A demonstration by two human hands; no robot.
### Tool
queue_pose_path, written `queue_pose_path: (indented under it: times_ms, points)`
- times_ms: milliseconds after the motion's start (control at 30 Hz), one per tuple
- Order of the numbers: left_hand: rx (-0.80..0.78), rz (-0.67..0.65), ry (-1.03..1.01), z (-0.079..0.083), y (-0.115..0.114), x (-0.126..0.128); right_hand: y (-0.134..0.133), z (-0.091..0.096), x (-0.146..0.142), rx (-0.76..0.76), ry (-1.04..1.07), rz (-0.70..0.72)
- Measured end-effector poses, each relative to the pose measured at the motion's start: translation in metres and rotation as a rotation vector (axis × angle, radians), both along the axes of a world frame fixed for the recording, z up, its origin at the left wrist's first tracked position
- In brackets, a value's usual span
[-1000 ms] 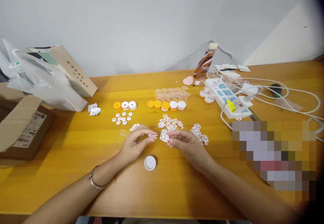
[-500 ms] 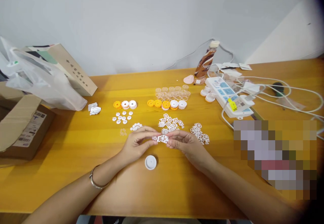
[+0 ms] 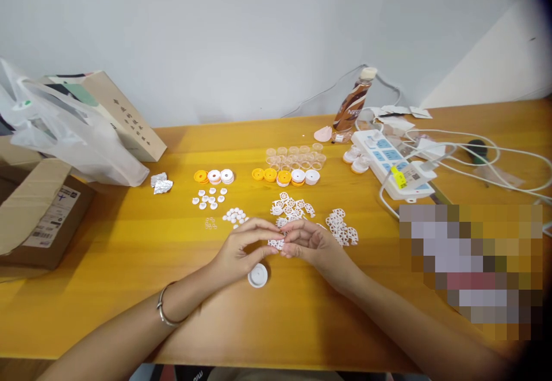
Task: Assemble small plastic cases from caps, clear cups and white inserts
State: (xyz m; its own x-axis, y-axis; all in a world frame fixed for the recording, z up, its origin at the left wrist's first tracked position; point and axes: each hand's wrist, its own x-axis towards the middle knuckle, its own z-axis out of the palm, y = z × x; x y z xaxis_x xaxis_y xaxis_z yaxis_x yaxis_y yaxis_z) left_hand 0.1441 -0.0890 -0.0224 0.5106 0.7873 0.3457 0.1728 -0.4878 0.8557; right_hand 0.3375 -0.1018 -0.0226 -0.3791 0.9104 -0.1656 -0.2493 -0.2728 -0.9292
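Between the fingertips of my left hand (image 3: 245,246) and my right hand (image 3: 318,249) is a small white openwork plastic piece (image 3: 276,244). Both hands pinch it, and the fingers partly cover it. Just below my left fingers a round white plastic cap (image 3: 257,276) lies on the table with its hollow side up. Beyond the hands is a pile of white spoked plastic parts (image 3: 293,208), and a second pile of similar parts (image 3: 342,227) lies beside my right hand. Several small white domed pieces (image 3: 235,215) and tiny clear rings (image 3: 210,223) lie beyond my left hand.
Orange and white round discs (image 3: 284,178), clear cups (image 3: 295,157) and white buttons (image 3: 209,199) stand in groups farther back. On the right are a power strip (image 3: 390,162) with cables and a bottle (image 3: 353,102). A cardboard box (image 3: 56,226) and plastic bag (image 3: 95,139) occupy the left.
My hands have drawn closer together and turned the white openwork piece, which now shows less between the fingers. The view has shifted slightly; the other things lie as before.
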Motion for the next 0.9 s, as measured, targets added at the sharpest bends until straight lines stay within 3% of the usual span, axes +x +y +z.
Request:
queue_pose_path:
  times_ms: [433, 700, 900]
  points:
    - [-0.180, 0.031, -0.032, 0.003, -0.003, 0.004, -0.003, 0.002, -0.007, 0.116, -0.097, -0.092]
    - [-0.511, 0.144, -0.161, 0.006, -0.007, 0.010, -0.009, -0.002, -0.009, 0.267, -0.214, -0.174]
    - [-0.415, 0.197, -0.107, 0.003, -0.009, 0.015, -0.010, -0.003, -0.012, 0.331, -0.262, -0.194]
